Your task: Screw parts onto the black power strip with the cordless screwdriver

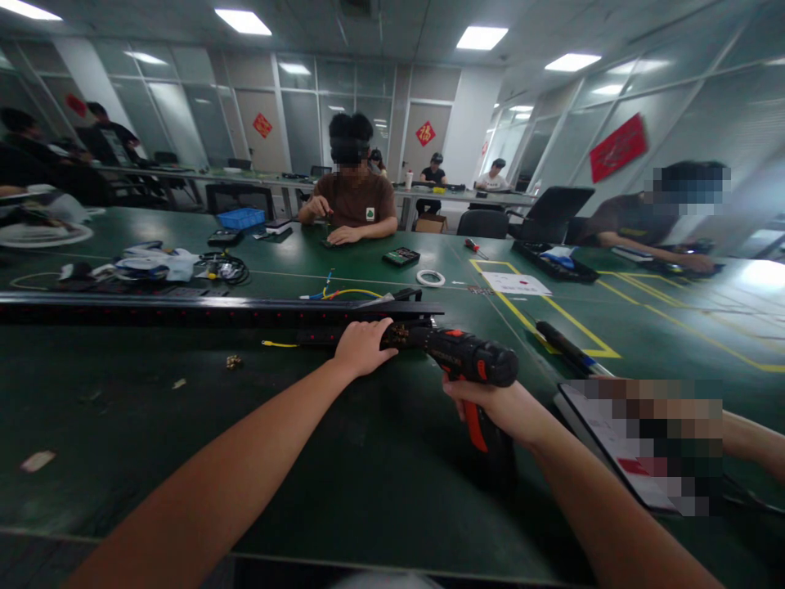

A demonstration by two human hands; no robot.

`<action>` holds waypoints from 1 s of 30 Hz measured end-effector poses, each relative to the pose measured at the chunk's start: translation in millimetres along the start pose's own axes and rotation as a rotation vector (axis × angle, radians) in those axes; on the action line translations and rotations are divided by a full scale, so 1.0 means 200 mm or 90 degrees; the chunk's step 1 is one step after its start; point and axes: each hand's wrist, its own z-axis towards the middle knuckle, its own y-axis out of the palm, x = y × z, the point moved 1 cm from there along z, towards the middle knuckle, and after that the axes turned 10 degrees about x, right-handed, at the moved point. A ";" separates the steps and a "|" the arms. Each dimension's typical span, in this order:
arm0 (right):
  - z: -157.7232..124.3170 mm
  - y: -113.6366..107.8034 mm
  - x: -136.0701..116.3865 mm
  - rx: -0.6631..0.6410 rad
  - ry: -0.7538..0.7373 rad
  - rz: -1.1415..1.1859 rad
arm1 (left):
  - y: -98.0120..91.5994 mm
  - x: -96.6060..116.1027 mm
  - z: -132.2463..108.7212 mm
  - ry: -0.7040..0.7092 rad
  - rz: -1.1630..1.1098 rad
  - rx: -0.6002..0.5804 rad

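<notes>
My right hand (500, 402) is wrapped round the grip of a black and orange cordless drill (472, 356). The drill points left, its front at the right end of a long black metal rail (245, 315) with small red marks. My left hand (363, 345) is closed over the rail's near side by that end, thumb towards the drill's tip. Brass-coloured parts (400, 333) show at the end piece beside my left fingers. A yellow wire with a ring terminal (279, 343) sticks out to the left. Where the drill's bit meets the work is hard to make out.
Small brass screws (234, 361) lie on the green table (307, 474). Behind the rail are bundled cables (224, 268), a white tape roll (430, 279) and a blue basket (241, 218). A co-worker (352, 196) sits opposite; another person's arm (754, 438) reaches in at right.
</notes>
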 end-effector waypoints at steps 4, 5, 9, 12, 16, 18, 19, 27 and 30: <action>0.01 -0.01 0.02 -0.005 0.007 0.004 | 0.00 0.00 0.00 -0.002 0.005 -0.006; 0.01 -0.01 0.02 -0.007 0.007 0.005 | 0.00 0.00 0.00 -0.002 0.005 -0.006; 0.01 -0.01 0.01 -0.001 -0.001 0.019 | 0.01 -0.01 0.00 0.003 0.007 -0.004; 0.01 -0.01 0.00 -0.001 -0.007 0.030 | 0.01 0.00 0.00 0.006 0.007 -0.003; 0.01 -0.01 0.01 -0.005 -0.008 0.024 | 0.00 0.00 0.00 0.003 0.004 -0.008; 0.02 0.00 0.02 -0.006 -0.007 0.016 | -0.01 0.00 0.00 -0.002 0.006 -0.012; 0.02 0.00 0.02 -0.006 -0.006 0.013 | -0.01 0.00 0.00 -0.005 0.007 -0.014; 0.02 0.00 0.02 -0.008 0.002 -0.001 | -0.01 0.00 0.00 0.000 0.003 -0.014; 0.02 -0.01 0.04 -0.009 0.001 0.000 | -0.01 0.01 0.00 -0.001 0.006 -0.015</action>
